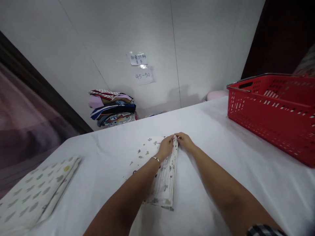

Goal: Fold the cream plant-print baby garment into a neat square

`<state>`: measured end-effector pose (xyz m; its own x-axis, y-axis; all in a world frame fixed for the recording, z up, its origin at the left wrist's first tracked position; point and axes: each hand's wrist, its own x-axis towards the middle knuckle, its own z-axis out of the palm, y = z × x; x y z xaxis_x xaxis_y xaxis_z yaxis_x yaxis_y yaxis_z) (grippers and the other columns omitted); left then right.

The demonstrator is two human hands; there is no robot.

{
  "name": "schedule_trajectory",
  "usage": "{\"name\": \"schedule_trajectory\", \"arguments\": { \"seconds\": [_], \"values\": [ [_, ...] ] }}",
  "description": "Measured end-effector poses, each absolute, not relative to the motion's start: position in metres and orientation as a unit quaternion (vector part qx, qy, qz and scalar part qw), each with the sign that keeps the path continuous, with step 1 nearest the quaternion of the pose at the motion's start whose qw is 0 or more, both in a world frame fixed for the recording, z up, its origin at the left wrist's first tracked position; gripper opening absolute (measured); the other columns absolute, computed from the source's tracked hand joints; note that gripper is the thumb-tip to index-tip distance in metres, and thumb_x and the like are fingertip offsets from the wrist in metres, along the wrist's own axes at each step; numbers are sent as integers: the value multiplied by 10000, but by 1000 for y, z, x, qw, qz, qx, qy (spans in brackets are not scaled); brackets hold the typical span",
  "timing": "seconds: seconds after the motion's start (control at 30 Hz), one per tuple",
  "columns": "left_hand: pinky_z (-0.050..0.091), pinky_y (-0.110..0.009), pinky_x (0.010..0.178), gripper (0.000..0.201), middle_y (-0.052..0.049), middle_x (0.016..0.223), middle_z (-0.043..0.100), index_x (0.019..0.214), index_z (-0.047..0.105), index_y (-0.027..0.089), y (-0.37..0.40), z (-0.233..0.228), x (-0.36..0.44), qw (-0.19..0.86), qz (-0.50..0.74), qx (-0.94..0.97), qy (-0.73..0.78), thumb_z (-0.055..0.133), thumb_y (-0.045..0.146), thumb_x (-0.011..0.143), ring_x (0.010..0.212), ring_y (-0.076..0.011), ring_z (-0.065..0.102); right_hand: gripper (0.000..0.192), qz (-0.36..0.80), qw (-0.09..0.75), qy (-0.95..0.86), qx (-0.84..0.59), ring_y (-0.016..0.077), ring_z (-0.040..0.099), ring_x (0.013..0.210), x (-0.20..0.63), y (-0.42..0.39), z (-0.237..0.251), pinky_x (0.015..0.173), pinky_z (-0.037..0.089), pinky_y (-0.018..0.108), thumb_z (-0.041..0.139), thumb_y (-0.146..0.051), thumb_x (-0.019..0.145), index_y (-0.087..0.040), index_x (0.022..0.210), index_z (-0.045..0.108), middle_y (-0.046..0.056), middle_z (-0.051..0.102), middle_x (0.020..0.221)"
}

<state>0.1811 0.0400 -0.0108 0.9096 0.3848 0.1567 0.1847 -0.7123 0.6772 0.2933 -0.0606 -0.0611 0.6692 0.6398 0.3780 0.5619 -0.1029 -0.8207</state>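
Note:
A white cloth [145, 152] with small grey-green prints lies on the white-covered table, its right side folded into narrow layers. At the far end of that layered edge, my left hand [166, 146] grips the cloth with fingers pinched together; a bracelet circles this wrist. Close by on the right, my right hand [185, 141] pinches the same far corner. The fingertips of both hands nearly meet there. My left forearm hides part of the cloth's near left side.
A folded cloth with leaf-like prints [34, 188] lies at the table's left. A red perforated basket [268, 114] stands at the right. Beyond the far edge are stacked folded fabrics [112, 108], and paper signs [144, 75] hang on the wall.

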Motion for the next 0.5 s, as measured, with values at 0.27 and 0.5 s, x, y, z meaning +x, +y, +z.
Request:
{"name": "schedule_trajectory", "arguments": {
  "seconds": [0.27, 0.5],
  "values": [
    [411, -274, 959, 364, -35, 1120, 651, 1145, 597, 191, 35, -14, 174, 335, 179, 914, 139, 421, 97, 841, 1037, -149, 575, 254, 15, 527, -423, -738, 149, 568, 829, 295, -59, -62, 797, 439, 288, 481, -70, 718, -193, 831, 672, 31, 642, 876],
    [447, -269, 730, 169, -37, 856, 695, 836, 671, 201, 35, 4, 188, 258, 117, 927, 246, 550, 312, 797, 817, -179, 611, 250, 43, 530, -400, -746, 143, 568, 755, 294, -59, -60, 759, 440, 279, 487, -107, 712, -197, 852, 675, 16, 652, 843]
  ]
}}
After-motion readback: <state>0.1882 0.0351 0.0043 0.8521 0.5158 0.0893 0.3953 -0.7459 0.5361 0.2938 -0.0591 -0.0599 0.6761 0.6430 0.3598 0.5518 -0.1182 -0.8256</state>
